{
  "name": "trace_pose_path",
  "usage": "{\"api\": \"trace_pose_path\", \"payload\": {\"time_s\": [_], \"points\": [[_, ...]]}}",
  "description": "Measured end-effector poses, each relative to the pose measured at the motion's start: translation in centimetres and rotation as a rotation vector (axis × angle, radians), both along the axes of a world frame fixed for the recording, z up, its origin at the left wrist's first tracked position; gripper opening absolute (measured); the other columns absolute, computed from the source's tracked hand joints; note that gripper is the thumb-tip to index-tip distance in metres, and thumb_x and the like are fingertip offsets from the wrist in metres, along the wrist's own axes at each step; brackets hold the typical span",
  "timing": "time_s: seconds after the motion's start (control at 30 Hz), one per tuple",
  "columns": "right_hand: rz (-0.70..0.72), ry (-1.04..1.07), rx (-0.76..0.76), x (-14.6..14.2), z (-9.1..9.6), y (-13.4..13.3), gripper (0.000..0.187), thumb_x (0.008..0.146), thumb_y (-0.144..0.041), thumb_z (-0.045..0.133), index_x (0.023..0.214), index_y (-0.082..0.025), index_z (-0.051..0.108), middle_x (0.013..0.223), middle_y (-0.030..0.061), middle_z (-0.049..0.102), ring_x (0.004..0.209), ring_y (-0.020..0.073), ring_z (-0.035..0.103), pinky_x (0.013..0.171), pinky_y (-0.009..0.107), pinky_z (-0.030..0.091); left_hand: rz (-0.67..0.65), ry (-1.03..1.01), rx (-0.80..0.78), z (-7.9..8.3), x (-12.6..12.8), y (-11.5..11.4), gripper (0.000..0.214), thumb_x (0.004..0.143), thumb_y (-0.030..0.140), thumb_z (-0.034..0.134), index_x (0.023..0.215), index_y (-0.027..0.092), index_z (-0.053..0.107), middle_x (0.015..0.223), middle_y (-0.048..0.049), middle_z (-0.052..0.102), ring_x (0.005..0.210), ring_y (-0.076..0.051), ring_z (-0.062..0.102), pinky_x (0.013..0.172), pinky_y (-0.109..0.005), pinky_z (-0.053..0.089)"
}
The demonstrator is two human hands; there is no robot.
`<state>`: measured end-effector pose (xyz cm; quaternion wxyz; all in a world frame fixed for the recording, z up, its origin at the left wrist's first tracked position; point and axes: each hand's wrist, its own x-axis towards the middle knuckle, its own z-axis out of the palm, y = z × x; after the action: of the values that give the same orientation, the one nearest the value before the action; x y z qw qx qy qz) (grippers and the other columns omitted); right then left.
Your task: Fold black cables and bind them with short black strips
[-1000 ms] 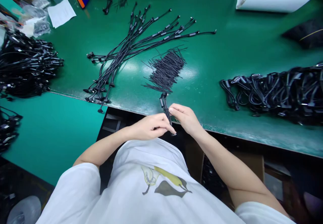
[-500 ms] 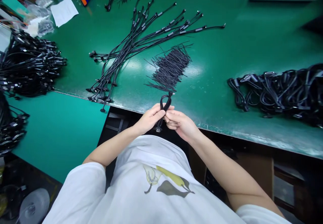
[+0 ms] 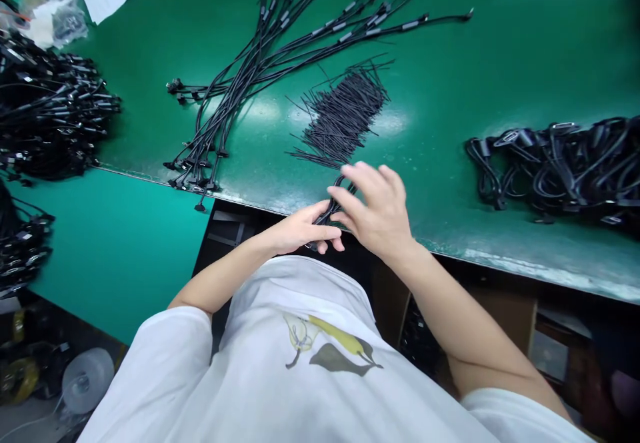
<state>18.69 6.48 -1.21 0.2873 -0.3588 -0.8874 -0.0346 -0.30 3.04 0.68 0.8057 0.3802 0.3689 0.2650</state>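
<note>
A glossy green worktop [image 3: 440, 96] carries long, straight black plastic-sheathed cables [image 3: 245, 86], mostly left of a dark pile of short, thin ties [image 3: 345, 116]. On the pile's near side, the right hand [image 3: 380, 220] has its fingers spread and blurred; I cannot tell whether they touch anything. The left hand [image 3: 300, 230], near and left of the pile, pinches a folded black cable bundle [image 3: 331, 208] just below the pile. The bundle should be light, springy and unlikely to slip; gripping its middle would stop it unfolding and spare the connectors.
</note>
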Motion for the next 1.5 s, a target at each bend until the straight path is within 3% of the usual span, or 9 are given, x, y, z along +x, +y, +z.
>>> {"api": "trace_pose_path", "payload": {"time_s": [0.1, 0.27, 0.43, 0.67, 0.87, 0.97, 1.13, 1.37, 1.5], "points": [[0.257, -0.181, 0.029, 0.1, 0.4, 0.5, 0.028, 0.101, -0.028, 0.044, 0.122, -0.018, 0.058, 0.127, 0.0104, 0.063, 0.123, 0.0229, 0.052, 0.113, 0.049, 0.029, -0.093, -0.009, -0.062, 0.2, -1.1, 0.1, 0.057, 0.076, 0.038, 0.076, 0.124, 0.016, 0.056, 0.106, -0.0127, 0.07, 0.081, -0.018, 0.072, 0.055, -0.02, 0.048], [0.365, -0.278, -0.048, 1.3, 0.3, 0.7, 0.033, 0.101, -0.021, 0.035, 0.113, -0.018, 0.065, 0.089, 0.0057, 0.068, 0.081, 0.0165, 0.056, 0.096, 0.035, 0.041, -0.182, 0.055, -0.101, 0.5, -2.8, 0.6, 0.054, 0.077, 0.034, 0.077, 0.126, 0.017, 0.06, 0.126, -0.0167, 0.065, 0.083, -0.015, 0.07, 0.063, -0.023, 0.051], [0.078, -0.222, -0.217, 3.7, -1.0, 0.8, 0.044, 0.098, -0.015, 0.034, 0.131, -0.026, 0.06, 0.106, 0.0095, 0.068, 0.093, 0.0186, 0.057, 0.083, 0.034, 0.04, 0.132, 0.09, -0.055, 0.1, -3.8, 1.3, 0.053, 0.081, 0.038, 0.074, 0.127, 0.016, 0.061, 0.11, -0.012, 0.072, 0.102, -0.019, 0.069, 0.093, -0.033, 0.051], [-0.006, -0.242, -0.194, 3.8, -3.4, 0.0, 0.04, 0.097, -0.02, 0.045, 0.131, -0.03, 0.062, 0.1, 0.0077, 0.068, 0.072, 0.015, 0.05, 0.067, 0.03, 0.033, 0.199, 0.152, -0.003, -1.0, -3.3, 2.8, 0.052, 0.077, 0.054, 0.073, 0.11, 0.015, 0.07, 0.105, -0.0107, 0.073, 0.091, -0.02, 0.072, 0.094, -0.038, 0.053], [-0.045, -0.309, -0.157, 4.8, -2.6, 0.4, 0.045, 0.096, -0.017, 0.042, 0.133, -0.035, 0.061, 0.096, 0.0059, 0.065, 0.074, 0.0152, 0.049, 0.068, 0.03, 0.032, 0.171, 0.294, 0.04, -1.2, -2.1, 3.1, 0.054, 0.081, 0.054, 0.068, 0.118, 0.015, 0.066, 0.12, -0.0132, 0.07, 0.102, -0.023, 0.07, 0.097, -0.039, 0.053], [-0.439, -0.254, -0.123, 9.4, -1.9, 1.8, 0.045, 0.098, -0.022, 0.038, 0.139, -0.026, 0.056, 0.097, 0.0093, 0.062, 0.079, 0.0176, 0.051, 0.07, 0.031, 0.035, 0.254, 0.39, 0.134, -0.9, -2.8, 3.2, 0.061, 0.088, 0.054, 0.058, 0.139, 0.02, 0.051, 0.138, -0.0142, 0.06, 0.115, -0.024, 0.065, 0.099, -0.041, 0.053], [-1.113, -0.105, -0.009, 19.8, -1.1, 3.9, 0.056, 0.097, -0.034, 0.038, 0.147, -0.007, 0.044, 0.114, 0.0209, 0.054, 0.1, 0.0293, 0.051, 0.083, 0.042, 0.04, 0.335, 0.664, 0.274, -1.1, -6.8, 4.5, 0.047, 0.085, 0.054, 0.061, 0.12, 0.022, 0.065, 0.117, -0.0084, 0.072, 0.11, -0.027, 0.067, 0.102, -0.045, 0.052], [-1.052, -0.144, -0.041, 22.2, 0.6, 4.0, 0.045, 0.095, -0.035, 0.048, 0.133, -0.014, 0.06, 0.133, 0.0227, 0.054, 0.12, 0.0358, 0.048, 0.098, 0.051, 0.035, 0.443, 1.465, 0.773, 0.5, -13.0, 5.4, 0.043, 0.089, 0.051, 0.05, 0.131, 0.061, 0.044, 0.14, 0.0184, 0.053, 0.137, -0.032, 0.045, 0.116, -0.065, 0.032], [-0.896, -0.061, 0.005, 18.3, 1.6, 4.4, 0.038, 0.094, -0.033, 0.052, 0.122, -0.012, 0.067, 0.122, 0.021, 0.063, 0.111, 0.0313, 0.058, 0.093, 0.043, 0.043, 0.32, 1.702, 0.796, 0.2, -15.3, 5.5, 0.049, 0.091, 0.041, 0.047, 0.14, 0.035, 0.045, 0.141, -0.003, 0.052, 0.134, -0.037, 0.044, 0.111, -0.061, 0.037]]}}
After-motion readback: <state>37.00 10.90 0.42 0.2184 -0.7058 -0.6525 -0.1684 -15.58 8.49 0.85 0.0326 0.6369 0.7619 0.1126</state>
